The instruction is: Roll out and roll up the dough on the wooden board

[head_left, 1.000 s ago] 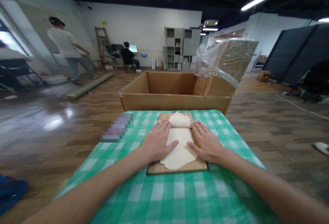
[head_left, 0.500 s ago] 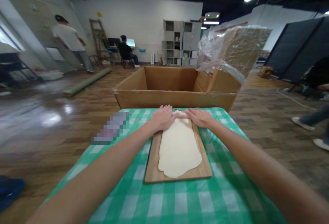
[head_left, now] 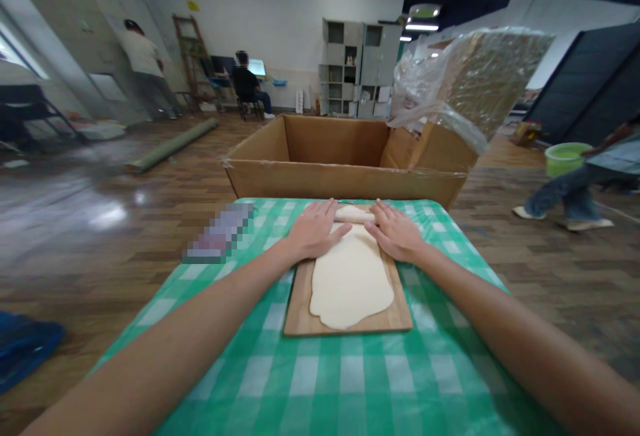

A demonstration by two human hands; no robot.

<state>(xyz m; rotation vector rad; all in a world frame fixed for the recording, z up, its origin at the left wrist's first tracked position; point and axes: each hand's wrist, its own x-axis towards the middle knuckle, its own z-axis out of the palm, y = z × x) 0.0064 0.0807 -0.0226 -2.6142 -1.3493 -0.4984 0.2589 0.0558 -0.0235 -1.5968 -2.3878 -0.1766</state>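
Dough: a pale sheet (head_left: pixel 351 283), flat and longish, lies in the centre of the frame, its wavy near edge inside the border of the wooden board (head_left: pixel 299 309).
Rolling pin: the pale pin (head_left: pixel 356 215) lies across the far part of the sheet; its colour is so near to the dough that I cannot say exactly where the dough ends behind it.
Left hand: the left hand (head_left: pixel 315 229) is laid flat over the pin's left end, fingers stretched forward, not curled around it.
Right hand: the right hand (head_left: pixel 399 231) does the same at the right end, thumb pointing inward.
Step in hand: it seems the sheet is being rolled thinner, with the pin near the far end of its path.
Next move: a stroke towards the lower frame would call for equal pressure from both palms, and a straight pin.
Tablecloth: green-and-white checks (head_left: pixel 320 383) spread under the board.
Cardboard box: the large box (head_left: pixel 345 181) stands just beyond the table, upper middle.
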